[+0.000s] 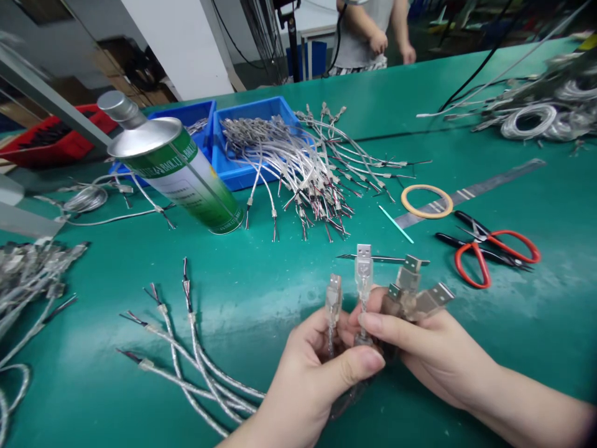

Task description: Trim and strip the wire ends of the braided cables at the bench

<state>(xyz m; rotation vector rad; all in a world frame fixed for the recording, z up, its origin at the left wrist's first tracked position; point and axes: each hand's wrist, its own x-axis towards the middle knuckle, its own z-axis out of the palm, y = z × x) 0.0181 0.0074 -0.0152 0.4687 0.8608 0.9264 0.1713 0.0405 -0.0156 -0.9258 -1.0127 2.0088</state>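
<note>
Pinching USB plugs (364, 274) in both hands' grip, left hand (308, 373), right hand (429, 348), can (180, 168) label unreadable

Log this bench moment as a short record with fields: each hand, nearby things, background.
left hand: grips two USB plugs on clear cables, thumb across them
right hand: holds three more connectors, fanned upward
bench right: red scissors, tape ring, metal ruler
bench left: tilted green can, loose cable ends
behind: blue bins of cables; another person standing
</note>
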